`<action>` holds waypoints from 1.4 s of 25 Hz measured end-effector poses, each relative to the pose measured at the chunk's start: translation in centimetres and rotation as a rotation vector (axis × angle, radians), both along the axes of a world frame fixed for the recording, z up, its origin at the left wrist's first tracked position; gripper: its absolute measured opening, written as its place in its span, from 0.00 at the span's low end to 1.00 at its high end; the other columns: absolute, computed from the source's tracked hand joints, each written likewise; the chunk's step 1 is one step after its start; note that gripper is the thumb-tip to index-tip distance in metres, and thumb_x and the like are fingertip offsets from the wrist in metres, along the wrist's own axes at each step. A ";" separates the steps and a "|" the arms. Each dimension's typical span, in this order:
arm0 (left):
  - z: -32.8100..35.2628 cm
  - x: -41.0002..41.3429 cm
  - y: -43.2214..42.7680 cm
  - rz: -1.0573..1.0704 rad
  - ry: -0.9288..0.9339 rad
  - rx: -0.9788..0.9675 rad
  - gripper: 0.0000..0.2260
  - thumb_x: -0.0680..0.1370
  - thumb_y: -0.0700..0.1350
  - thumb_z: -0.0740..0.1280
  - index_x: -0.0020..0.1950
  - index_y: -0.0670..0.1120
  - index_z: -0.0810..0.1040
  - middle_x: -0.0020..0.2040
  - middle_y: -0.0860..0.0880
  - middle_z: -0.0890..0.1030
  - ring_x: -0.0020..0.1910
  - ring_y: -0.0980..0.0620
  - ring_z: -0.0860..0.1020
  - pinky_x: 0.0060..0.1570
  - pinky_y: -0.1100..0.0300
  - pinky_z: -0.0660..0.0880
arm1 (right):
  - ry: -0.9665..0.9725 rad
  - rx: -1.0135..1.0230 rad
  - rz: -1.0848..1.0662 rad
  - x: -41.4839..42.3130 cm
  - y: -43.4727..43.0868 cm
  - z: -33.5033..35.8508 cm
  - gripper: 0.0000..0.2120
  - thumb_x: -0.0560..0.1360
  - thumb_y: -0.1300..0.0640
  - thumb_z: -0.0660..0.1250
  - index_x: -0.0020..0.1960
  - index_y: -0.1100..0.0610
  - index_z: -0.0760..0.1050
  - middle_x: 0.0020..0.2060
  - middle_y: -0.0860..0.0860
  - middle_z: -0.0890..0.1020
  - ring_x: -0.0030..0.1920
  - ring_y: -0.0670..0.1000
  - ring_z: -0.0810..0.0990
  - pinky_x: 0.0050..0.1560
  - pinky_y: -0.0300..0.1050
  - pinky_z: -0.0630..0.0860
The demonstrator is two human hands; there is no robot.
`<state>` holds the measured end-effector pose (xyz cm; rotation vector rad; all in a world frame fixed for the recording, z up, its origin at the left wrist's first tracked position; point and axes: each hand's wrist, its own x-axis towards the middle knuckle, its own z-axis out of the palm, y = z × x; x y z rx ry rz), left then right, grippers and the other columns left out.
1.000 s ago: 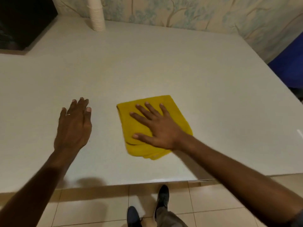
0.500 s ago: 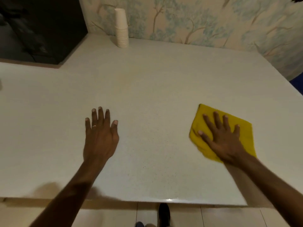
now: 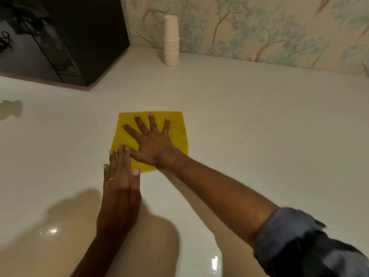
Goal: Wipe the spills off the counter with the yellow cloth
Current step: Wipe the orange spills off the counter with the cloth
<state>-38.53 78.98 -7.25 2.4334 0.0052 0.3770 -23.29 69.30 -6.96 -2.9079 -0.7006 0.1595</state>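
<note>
Both hands are on the counter [image 3: 259,116] now, and the picture differs plainly from half a second ago; the yellow cloth [image 3: 175,126], which then sat far out to the person's right, has swept back to the middle of the counter, roughly where it lay a second ago; the right hand [image 3: 151,142] lies flat on top of it, fingers spread wide apart and palm pressing down, pinning the cloth by pressure and not gripping it; the left hand [image 3: 119,188], well apart from the cloth in both earlier views, now lies flat with its fingers held together, its fingertips touching or just overlapping the cloth's near left corner; the cloth itself looks flatter and squarer than before; I judge the wiping to be in full swing, one pass out to the right and one back, with the left hand serving as a brace; no distinct spill shows on the pale surface, only glossy glints near the front edge that could be wetness or lamp reflection, so how much is left to clean cannot be told; a stack of paper cups [image 3: 171,41] stands by the wall, well clear of the cloth, beside a dark appliance [image 3: 65,37] at the far left.
</note>
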 end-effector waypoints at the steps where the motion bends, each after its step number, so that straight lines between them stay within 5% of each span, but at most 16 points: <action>1: 0.1 0.0 0.0 0.004 0.042 0.005 0.28 0.83 0.57 0.44 0.82 0.47 0.53 0.84 0.50 0.51 0.83 0.56 0.44 0.81 0.52 0.43 | 0.026 0.011 -0.035 2.6 0.3 0.1 0.39 0.75 0.25 0.45 0.81 0.39 0.47 0.83 0.50 0.46 0.81 0.65 0.38 0.68 0.80 0.30; 5: 0.3 -0.1 0.0 0.008 0.120 0.040 0.28 0.83 0.59 0.45 0.82 0.52 0.53 0.84 0.55 0.50 0.82 0.61 0.42 0.80 0.60 0.40 | 0.098 0.055 -0.228 12.7 -3.9 1.0 0.43 0.72 0.21 0.46 0.81 0.40 0.49 0.83 0.49 0.47 0.81 0.65 0.40 0.67 0.81 0.30; 9: 0.7 -0.2 -0.3 0.018 0.162 0.037 0.28 0.82 0.60 0.43 0.82 0.53 0.52 0.83 0.56 0.48 0.81 0.64 0.42 0.79 0.66 0.38 | 0.107 0.056 -0.544 18.2 -16.9 1.4 0.45 0.70 0.20 0.44 0.82 0.41 0.47 0.83 0.50 0.47 0.81 0.65 0.42 0.69 0.82 0.36; 12: 0.8 -0.3 -0.5 0.004 0.179 -0.004 0.28 0.82 0.60 0.44 0.82 0.53 0.52 0.83 0.58 0.49 0.81 0.66 0.43 0.79 0.67 0.40 | 0.117 0.026 -0.795 16.8 -29.1 1.9 0.49 0.67 0.17 0.41 0.82 0.42 0.47 0.83 0.49 0.47 0.81 0.65 0.42 0.69 0.83 0.37; 15: 0.7 -0.3 -0.3 -0.026 0.188 0.011 0.28 0.82 0.59 0.45 0.82 0.51 0.53 0.83 0.55 0.52 0.81 0.64 0.44 0.82 0.57 0.45 | 0.121 0.002 -1.003 11.0 -39.4 2.4 0.56 0.60 0.13 0.37 0.81 0.41 0.47 0.83 0.48 0.47 0.81 0.65 0.41 0.68 0.83 0.37; 18: 0.3 -0.3 -0.4 -0.074 0.163 0.115 0.29 0.83 0.58 0.46 0.82 0.48 0.52 0.83 0.51 0.51 0.83 0.58 0.44 0.82 0.52 0.47 | 0.112 0.034 -1.100 6.3 -42.8 2.5 0.59 0.56 0.12 0.34 0.81 0.41 0.48 0.83 0.49 0.48 0.81 0.66 0.42 0.68 0.83 0.37; 23: -0.5 -0.3 -0.5 -0.106 0.221 0.148 0.30 0.82 0.62 0.44 0.82 0.52 0.45 0.83 0.56 0.44 0.81 0.63 0.38 0.80 0.59 0.39 | 0.017 0.093 -0.947 4.4 -31.8 1.9 0.48 0.71 0.20 0.43 0.82 0.46 0.48 0.83 0.50 0.49 0.81 0.65 0.43 0.69 0.83 0.39; 29: -1.2 -0.3 -0.6 -0.069 0.135 0.180 0.31 0.82 0.60 0.45 0.82 0.45 0.53 0.84 0.48 0.53 0.83 0.54 0.49 0.81 0.54 0.45 | -0.005 0.029 -0.372 -6.9 -11.6 0.0 0.41 0.73 0.23 0.45 0.82 0.41 0.48 0.83 0.48 0.49 0.82 0.62 0.43 0.70 0.80 0.35; 32: -1.5 -0.4 -0.8 -0.048 0.053 0.167 0.28 0.85 0.53 0.48 0.81 0.40 0.57 0.82 0.43 0.58 0.82 0.48 0.54 0.81 0.50 0.48 | -0.068 0.069 -0.140 -15.9 -12.1 -0.9 0.40 0.72 0.21 0.44 0.80 0.36 0.50 0.83 0.45 0.53 0.83 0.59 0.47 0.71 0.79 0.36; 35: -1.4 -0.3 -0.5 -0.057 0.115 0.136 0.28 0.85 0.55 0.47 0.81 0.42 0.55 0.83 0.45 0.55 0.83 0.50 0.52 0.81 0.52 0.46 | -0.134 -0.005 -0.180 -19.8 -20.9 -0.7 0.40 0.72 0.20 0.44 0.80 0.34 0.45 0.82 0.41 0.50 0.83 0.54 0.46 0.74 0.77 0.44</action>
